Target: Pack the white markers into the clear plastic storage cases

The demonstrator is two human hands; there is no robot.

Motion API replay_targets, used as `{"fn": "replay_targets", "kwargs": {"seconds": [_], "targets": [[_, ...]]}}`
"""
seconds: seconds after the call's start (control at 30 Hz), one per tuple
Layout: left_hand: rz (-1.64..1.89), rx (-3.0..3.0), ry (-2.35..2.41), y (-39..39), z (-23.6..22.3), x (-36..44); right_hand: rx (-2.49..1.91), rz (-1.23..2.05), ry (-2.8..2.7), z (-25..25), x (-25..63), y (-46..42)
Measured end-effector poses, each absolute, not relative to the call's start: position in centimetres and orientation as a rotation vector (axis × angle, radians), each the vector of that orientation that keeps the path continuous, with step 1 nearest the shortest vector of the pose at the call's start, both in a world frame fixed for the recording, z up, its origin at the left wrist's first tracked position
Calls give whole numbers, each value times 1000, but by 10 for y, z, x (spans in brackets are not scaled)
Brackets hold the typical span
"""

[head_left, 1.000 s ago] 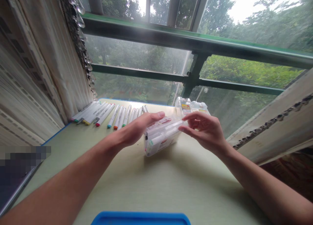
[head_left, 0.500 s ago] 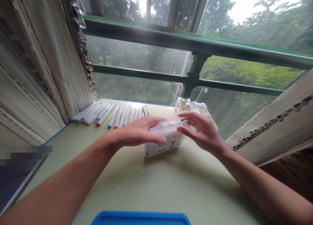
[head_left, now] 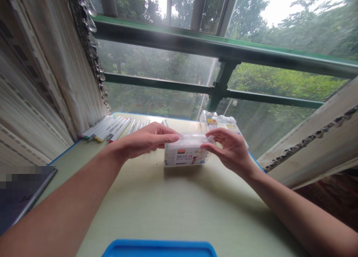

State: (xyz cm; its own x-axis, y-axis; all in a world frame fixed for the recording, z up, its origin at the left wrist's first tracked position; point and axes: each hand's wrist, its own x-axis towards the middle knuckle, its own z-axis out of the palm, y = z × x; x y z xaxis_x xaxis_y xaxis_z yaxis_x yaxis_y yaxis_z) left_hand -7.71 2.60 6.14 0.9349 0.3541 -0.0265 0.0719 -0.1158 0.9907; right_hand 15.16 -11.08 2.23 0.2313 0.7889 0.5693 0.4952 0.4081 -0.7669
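Observation:
A clear plastic marker case (head_left: 186, 156) with a printed front label stands upright on the pale green table. My left hand (head_left: 149, 139) grips its top left corner, thumb along the upper edge and fingers behind it. At the other end, my right hand (head_left: 228, 147) pinches the top right corner between thumb and fingers. The lid side of the case looks closed along the top. White-barrelled markers (head_left: 120, 128) with coloured ends lie in a row behind my left hand, which hides part of them.
Another clear plastic case (head_left: 207, 117) with yellow labels lies at the back right by the window. A blue tray (head_left: 159, 246) edges into view at the near side. Curtains (head_left: 50, 63) hang left and right, and a dark flat object (head_left: 25, 197) is at the lower left.
My left hand has shifted up and left to the case's top corner. My right hand has closed on the right corner. The case has turned so its label faces me.

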Motion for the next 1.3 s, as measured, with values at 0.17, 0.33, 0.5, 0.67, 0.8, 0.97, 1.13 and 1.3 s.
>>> {"fn": "replay_targets", "kwargs": {"seconds": [0.17,0.33,0.5,0.67,0.8,0.97,1.13,1.3], "targets": [[222,1456,310,29,57,-75,-1255,276,-1454,23,151,-113],[165,1424,351,29,52,-71,-1261,249,-1473,21,151,-113],[102,1424,370,28,50,-71,-1238,237,-1418,22,148,-112],[83,1336,443,24,51,-70,-1140,88,-1353,23,146,-111],[45,1351,551,22,48,-67,-1105,1,-1322,20,146,-112],[120,1275,560,12,52,-62,-1074,-36,-1343,16,147,-111],[214,1206,606,1,57,-56,-1081,22,-1333,15,146,-109],[307,1263,656,-1,57,-54,-1169,253,-1250,16,146,-107]]}}
